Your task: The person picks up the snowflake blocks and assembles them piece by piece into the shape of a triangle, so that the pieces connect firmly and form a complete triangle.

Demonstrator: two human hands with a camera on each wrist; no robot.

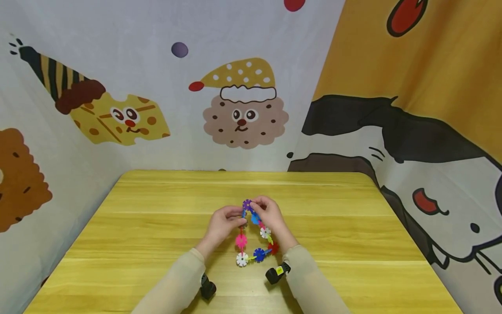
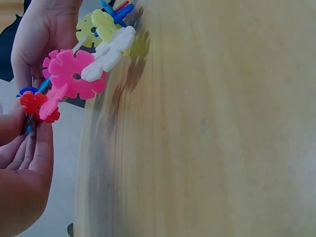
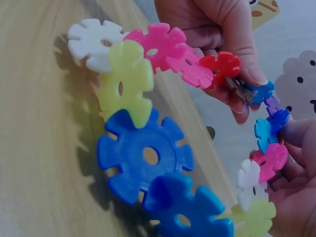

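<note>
Between my hands stands a ring of colourful plastic snowflake discs (image 1: 241,241), slotted edge to edge. My left hand (image 1: 220,227) pinches a dark grey-brown disc (image 3: 240,90) between thumb and fingers; a light blue disc (image 3: 263,93) and a red disc (image 3: 224,66) adjoin it. At the far end of the ring, my right hand (image 1: 270,214) pinches a dark blue disc (image 3: 279,118) beside the purple disc (image 1: 247,204). Nearer to me, white (image 1: 239,263), blue (image 1: 256,257) and red (image 1: 273,248) discs make up the ring's near side.
The wooden table (image 1: 157,209) reaches around both arms. Behind it hangs a cloth (image 1: 180,131) printed with cartoon figures. Black wrist cameras are strapped beneath the left sleeve (image 1: 176,279) and right sleeve (image 1: 313,279).
</note>
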